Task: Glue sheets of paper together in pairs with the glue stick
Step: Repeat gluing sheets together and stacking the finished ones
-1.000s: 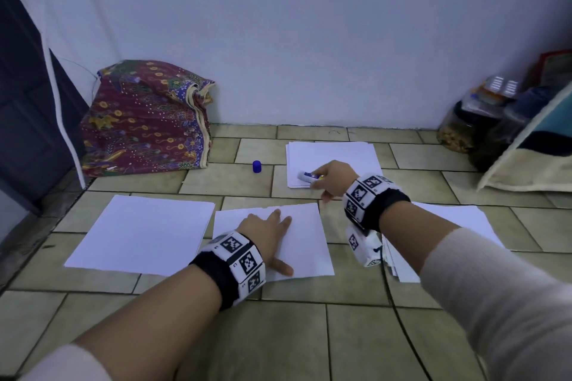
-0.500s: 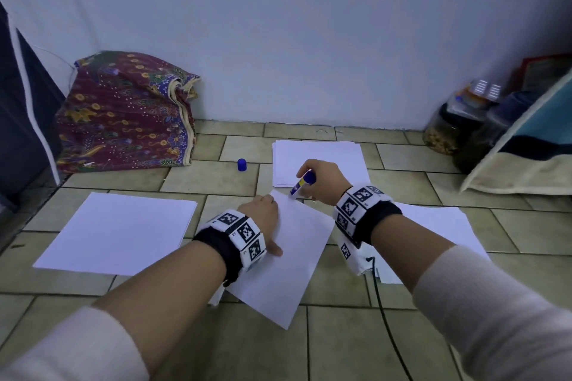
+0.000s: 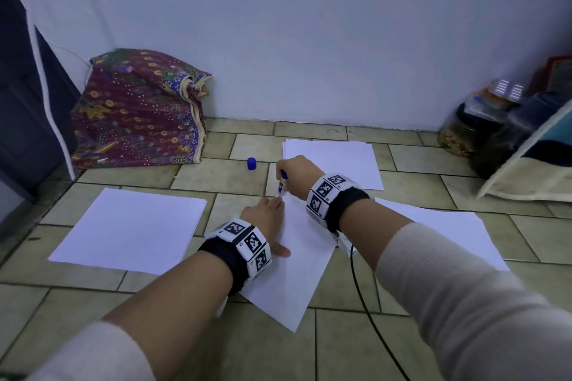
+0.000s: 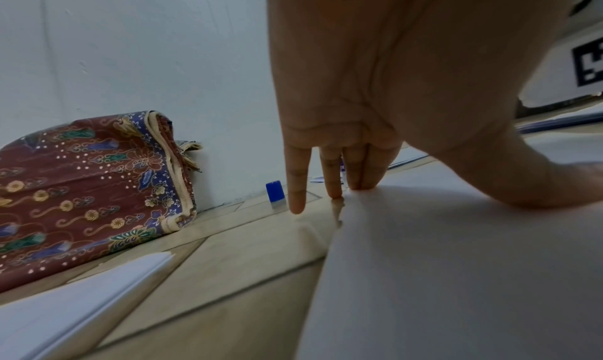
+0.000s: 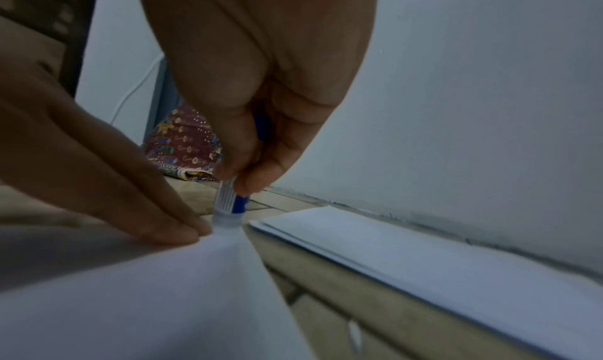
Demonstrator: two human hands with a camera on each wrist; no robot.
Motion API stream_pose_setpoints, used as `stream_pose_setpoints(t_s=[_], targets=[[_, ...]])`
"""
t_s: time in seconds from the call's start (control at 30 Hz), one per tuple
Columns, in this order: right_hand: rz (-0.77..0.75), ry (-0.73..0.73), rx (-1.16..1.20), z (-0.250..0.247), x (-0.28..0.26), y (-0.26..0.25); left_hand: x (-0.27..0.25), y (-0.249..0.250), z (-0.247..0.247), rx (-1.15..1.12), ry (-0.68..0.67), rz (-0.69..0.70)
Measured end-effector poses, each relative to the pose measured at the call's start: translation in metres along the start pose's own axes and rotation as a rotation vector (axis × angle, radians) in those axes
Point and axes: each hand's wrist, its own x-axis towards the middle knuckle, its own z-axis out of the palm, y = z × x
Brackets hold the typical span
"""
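Note:
A single white sheet lies turned at an angle on the tiled floor. My left hand presses flat on it, fingers straight, fingertips at its far corner. My right hand grips the blue and white glue stick upright, tip down on that same corner, right beside the left fingertips. The stick's blue cap stands alone on the floor farther back.
More white paper lies around: a stack at the left, one at the back, one at the right under my forearm. A patterned cloth bundle leans on the wall. Jars and bags crowd the right. A black cable trails toward me.
The sheet under my left hand was turned from square to diagonal. My right hand swung the glue stick from lying sideways to upright, then brought its tip down onto the sheet's far corner.

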Motion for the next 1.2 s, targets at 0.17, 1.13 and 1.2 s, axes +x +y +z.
stream_pose_setpoints(t_s=[0.17, 1.13, 1.2], targets=[[-0.051, -0.046, -0.103, -0.006, -0.004, 0.003, 0.0, -0.001, 0.001, 0.019, -0.012, 0.01], [0.106, -0.058, 0.004, -0.034, -0.095, 0.075, -0.001, 0.007, 0.0, 0.12, 0.008, 0.101], [0.192, 0.048, 0.281, -0.037, -0.094, 0.078, -0.001, 0.011, -0.001, 0.172, -0.021, 0.273]])
